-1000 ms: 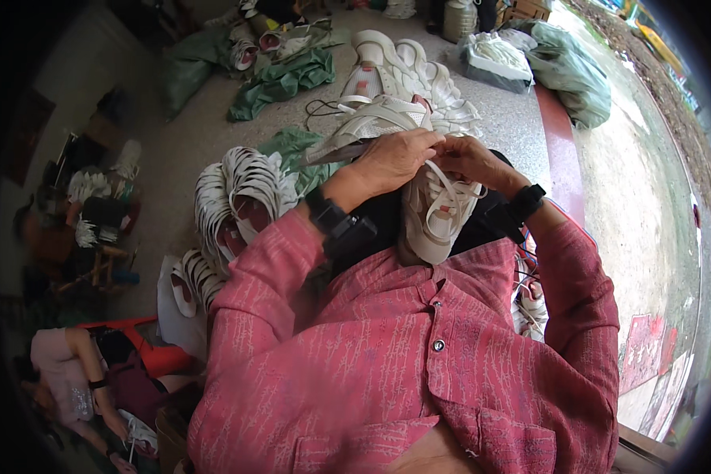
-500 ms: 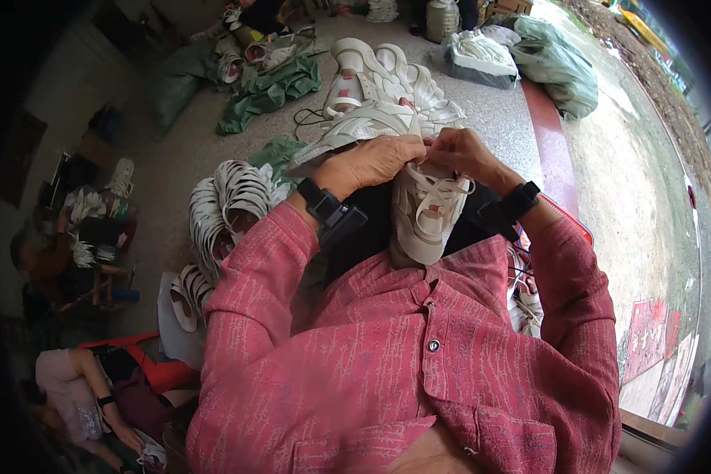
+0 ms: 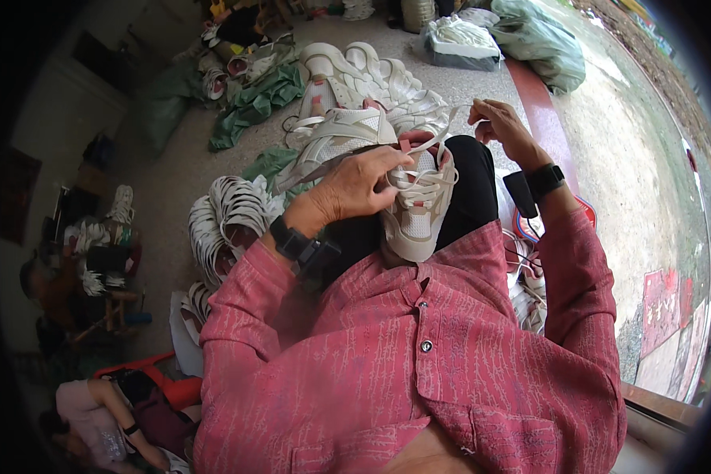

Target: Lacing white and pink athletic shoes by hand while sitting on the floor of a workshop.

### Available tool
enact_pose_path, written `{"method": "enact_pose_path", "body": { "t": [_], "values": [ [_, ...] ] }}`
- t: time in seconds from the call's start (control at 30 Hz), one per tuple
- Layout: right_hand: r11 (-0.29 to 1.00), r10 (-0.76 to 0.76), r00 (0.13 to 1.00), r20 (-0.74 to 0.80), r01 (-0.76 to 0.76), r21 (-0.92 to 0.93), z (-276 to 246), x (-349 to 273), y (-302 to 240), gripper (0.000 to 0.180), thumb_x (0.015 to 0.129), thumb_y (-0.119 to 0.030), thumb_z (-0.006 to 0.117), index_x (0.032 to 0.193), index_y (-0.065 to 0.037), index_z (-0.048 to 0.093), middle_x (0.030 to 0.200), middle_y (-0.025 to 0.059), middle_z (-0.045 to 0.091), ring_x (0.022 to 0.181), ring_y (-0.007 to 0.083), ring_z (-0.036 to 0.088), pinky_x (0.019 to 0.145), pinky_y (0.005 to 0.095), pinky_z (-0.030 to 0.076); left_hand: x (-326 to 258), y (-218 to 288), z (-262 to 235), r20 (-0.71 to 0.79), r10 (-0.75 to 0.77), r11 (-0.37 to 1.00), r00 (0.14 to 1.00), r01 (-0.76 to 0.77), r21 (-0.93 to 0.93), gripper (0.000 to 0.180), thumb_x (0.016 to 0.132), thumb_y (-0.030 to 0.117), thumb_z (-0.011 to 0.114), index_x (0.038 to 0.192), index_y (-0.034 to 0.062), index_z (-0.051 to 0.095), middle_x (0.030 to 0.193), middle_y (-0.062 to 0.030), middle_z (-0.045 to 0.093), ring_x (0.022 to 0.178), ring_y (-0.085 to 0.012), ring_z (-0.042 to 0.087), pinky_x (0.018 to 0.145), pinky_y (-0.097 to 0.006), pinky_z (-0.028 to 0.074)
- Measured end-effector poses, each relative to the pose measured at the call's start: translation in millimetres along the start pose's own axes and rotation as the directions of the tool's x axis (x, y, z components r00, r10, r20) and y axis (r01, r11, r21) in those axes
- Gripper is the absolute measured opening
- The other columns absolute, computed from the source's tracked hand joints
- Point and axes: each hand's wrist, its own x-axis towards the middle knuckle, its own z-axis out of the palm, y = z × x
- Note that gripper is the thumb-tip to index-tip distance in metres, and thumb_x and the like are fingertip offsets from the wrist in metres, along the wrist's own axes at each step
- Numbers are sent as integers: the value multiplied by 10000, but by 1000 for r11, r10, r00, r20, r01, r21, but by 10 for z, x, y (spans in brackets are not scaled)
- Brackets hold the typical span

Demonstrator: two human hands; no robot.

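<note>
A beige and white sneaker (image 3: 417,209) rests on my lap between my legs, toe toward me, with white laces and a pinkish collar. My left hand (image 3: 351,183) is at the left side of its lacing, thumb and fingers bent around a white shoelace. Lifted to the right of the shoe, my right hand (image 3: 504,133) has its fingers pinched together. A length of shoelace (image 3: 453,118) rises from the top eyelets toward those fingertips. Just beyond my left hand lies another pale sneaker (image 3: 344,130) on its side.
Pale sneakers (image 3: 371,67) are heaped on the floor ahead. White shoe parts (image 3: 233,209) stand in curved stacks at left, by green cloth (image 3: 261,103). A plastic-wrapped bundle (image 3: 462,47) and a green sack (image 3: 541,43) lie at far right. Another person (image 3: 95,411) sits at lower left.
Both hands were together at the top of the shoe. My right hand has moved away to the right with the lace drawn out, while my left has shifted slightly nearer me.
</note>
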Motion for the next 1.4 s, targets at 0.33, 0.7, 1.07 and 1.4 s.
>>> {"method": "enact_pose_path", "body": {
  "t": [0.33,0.7,1.07,1.4],
  "values": [
    [766,300,953,-46,-212,607,108,-92,87,235,1019,-256,503,1066,-49,601,939,34,656,650,89,552,588,226,454,139,20,71,-58,52,998,997,-53,-16,98,940,109,539,953,13,554,1016,-111,572,1013,-306,541,935,-362,422],
    [640,-305,796,523,578,-507,377,-541,0,151,766,-95,749,905,-106,692,1000,58,607,823,187,599,722,313,504,-64,506,47,67,-43,998,997,39,57,150,951,190,545,931,41,556,891,-124,590,904,-332,559,818,-405,423],
    [977,45,908,417,46,-206,390,-583,-251,358,1018,-346,509,1083,-12,617,811,30,599,709,97,558,600,238,452,-339,147,56,-41,-64,982,997,70,174,493,783,-55,609,1257,24,500,1264,-178,543,1182,-378,521,1007,-423,432],
    [923,378,874,305,-328,-202,615,-1077,230,359,972,-346,593,1094,-10,620,950,87,667,620,170,686,420,275,527,-889,-607,356,-240,-580,786,778,612,85,609,895,384,658,1325,-19,501,1261,-244,590,1212,-402,532,1022,-418,412]
  ]
}}
